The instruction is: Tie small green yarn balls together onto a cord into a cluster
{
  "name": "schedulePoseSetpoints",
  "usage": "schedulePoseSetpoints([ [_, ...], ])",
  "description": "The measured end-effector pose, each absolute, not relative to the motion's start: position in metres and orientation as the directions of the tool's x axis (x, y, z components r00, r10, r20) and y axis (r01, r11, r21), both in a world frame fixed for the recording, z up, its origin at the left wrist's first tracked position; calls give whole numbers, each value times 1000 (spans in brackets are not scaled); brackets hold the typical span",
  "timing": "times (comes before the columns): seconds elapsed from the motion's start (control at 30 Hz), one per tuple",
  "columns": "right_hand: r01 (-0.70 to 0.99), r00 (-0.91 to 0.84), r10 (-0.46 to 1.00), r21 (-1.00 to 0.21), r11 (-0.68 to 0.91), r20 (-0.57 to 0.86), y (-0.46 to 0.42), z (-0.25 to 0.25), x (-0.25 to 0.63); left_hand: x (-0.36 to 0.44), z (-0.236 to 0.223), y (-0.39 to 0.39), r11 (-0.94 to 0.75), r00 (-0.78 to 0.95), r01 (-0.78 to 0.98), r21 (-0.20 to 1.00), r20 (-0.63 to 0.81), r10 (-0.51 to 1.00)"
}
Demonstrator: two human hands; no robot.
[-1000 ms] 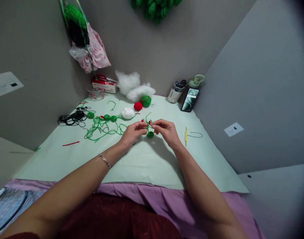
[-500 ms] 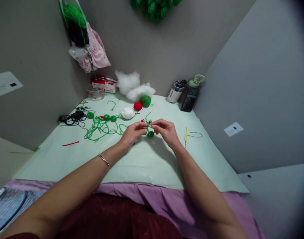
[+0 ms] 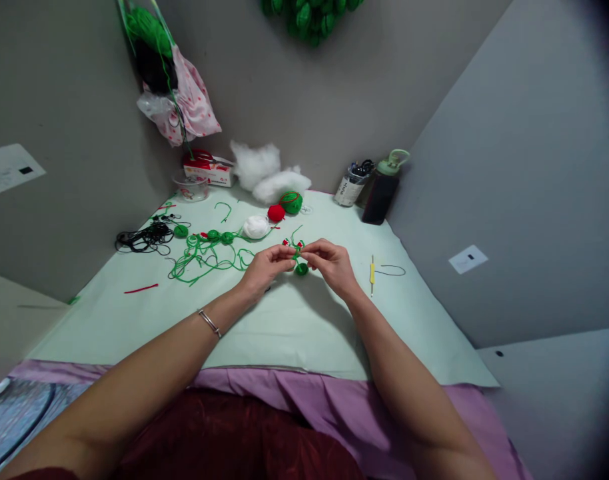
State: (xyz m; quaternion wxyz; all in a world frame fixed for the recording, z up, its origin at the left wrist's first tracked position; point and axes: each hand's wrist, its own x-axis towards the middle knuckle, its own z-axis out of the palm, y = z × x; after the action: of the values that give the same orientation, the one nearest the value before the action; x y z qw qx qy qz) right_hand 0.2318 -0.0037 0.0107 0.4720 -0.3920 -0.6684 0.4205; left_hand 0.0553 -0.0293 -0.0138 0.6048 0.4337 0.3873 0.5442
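Observation:
Between my two hands, just above the table, is a small green yarn piece (image 3: 301,269) with red and white bits at its top and loose green strands. My left hand (image 3: 268,268) pinches it from the left, thumb against fingertips. From the right, my right hand (image 3: 330,264) pinches close to the same spot, its fingertips almost meeting the left ones. The round green part hangs below the fingers. What exactly lies between the fingertips is partly hidden. A crochet hook with a yellow handle (image 3: 372,274) lies right of my right hand, next to a thin dark loop.
Left lie tangled green yarn (image 3: 194,263), black cord (image 3: 147,237) and a red strip (image 3: 141,289). Farther back are a white yarn ball (image 3: 255,227), a red ball (image 3: 276,213) and white stuffing (image 3: 257,163). A phone (image 3: 380,199) leans on a bottle (image 3: 390,164) beside a pen cup (image 3: 350,188).
My right hand has shifted slightly left, bringing its fingertips closer to my left hand. The phone's lit screen has gone dark. My left hand stays in place.

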Motion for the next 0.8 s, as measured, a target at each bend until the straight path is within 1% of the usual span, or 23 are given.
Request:
schedulePoseSetpoints([
  [0.27,213,-281,877,-866,453,390,-5,3,233,55,-15,-29,48,131,-337,940,-4,991],
  [0.57,288,-347,852,-820,495,392,-9,3,232,53,-11,-30,81,145,-437,896,-19,989],
  [0.67,345,-374,831,-770,537,413,-10,4,233,52,-12,-28,76,138,-455,887,-14,990],
  [0.8,454,-392,799,-659,599,457,-9,3,235,52,-13,-27,76,124,-470,879,-20,992],
])
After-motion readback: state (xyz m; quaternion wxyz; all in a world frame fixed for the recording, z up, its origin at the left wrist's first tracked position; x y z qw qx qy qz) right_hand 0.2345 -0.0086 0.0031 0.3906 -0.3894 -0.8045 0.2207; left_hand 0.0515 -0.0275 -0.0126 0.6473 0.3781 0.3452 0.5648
